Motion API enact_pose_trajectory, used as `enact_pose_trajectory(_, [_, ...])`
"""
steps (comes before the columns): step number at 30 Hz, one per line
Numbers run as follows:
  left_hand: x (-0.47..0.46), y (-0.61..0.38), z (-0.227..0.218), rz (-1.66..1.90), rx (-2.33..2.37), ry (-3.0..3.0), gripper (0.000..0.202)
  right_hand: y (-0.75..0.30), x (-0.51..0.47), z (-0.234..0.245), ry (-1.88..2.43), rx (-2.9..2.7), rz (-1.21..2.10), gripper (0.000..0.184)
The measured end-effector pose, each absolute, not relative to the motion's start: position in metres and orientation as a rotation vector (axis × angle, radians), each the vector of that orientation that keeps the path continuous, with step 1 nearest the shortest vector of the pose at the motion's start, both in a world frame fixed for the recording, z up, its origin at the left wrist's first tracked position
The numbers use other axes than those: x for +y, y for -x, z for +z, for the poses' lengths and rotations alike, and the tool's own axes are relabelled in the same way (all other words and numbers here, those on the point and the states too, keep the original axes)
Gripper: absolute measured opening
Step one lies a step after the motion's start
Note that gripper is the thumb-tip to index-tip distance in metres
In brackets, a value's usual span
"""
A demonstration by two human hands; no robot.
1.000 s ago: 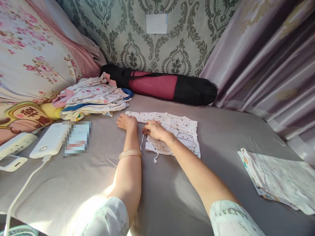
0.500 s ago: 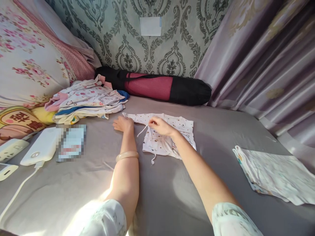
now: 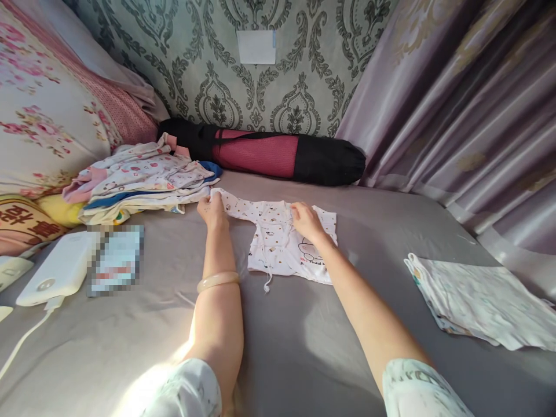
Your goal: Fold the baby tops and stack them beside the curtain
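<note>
A small white baby shirt (image 3: 271, 246) with tiny printed figures, a cartoon drawing and tie strings lies spread on the grey bedsheet. At the far left end of its outstretched sleeve, my left hand (image 3: 212, 209) is closed on the cuff, which rises slightly off the sheet. My right hand (image 3: 307, 221) is at the neckline, fingers curled down and closed on the cloth there; the fingertips are partly hidden. Its wrist covers some of the printed drawing. One knotted string (image 3: 267, 282) hangs past the shirt's lower edge.
A pile of baby clothes (image 3: 139, 179) sits at the back left, before a floral pillow (image 3: 39, 127). Behind lies a black and red rolled bag (image 3: 260, 153). A white power bank (image 3: 58, 269) with a cable is at left, folded cloth (image 3: 482, 301) at right.
My right hand has let go of a tie string and moved right to the neckline. My left hand has lifted the cuff slightly, and the sleeve is straighter. The view has shifted a little.
</note>
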State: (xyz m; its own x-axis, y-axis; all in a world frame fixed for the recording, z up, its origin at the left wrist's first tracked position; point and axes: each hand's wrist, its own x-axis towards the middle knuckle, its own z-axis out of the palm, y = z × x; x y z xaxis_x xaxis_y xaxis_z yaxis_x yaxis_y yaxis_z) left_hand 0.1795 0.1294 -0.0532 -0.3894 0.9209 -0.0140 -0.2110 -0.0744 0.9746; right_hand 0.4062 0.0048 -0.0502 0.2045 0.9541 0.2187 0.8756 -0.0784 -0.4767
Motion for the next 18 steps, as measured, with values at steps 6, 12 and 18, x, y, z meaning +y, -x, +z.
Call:
enact_pose_trajectory(6, [0.135,-0.196,-0.037,1.535,1.050,-0.482,0.016,-0.352,0.027,-0.058,1.955,-2.041,0.382,0.053])
enact_pose_trajectory(12, [0.134,-0.209,-0.031,1.553,0.794,-0.475,0.009,-0.332,0.045,-0.058,2.139,-1.954,0.477,0.062])
enact_pose_trajectory(18, [0.128,-0.218,-0.032,1.566,0.716,-0.597,0.008,-0.322,0.047,-0.052,2.235,-1.913,0.339,0.064])
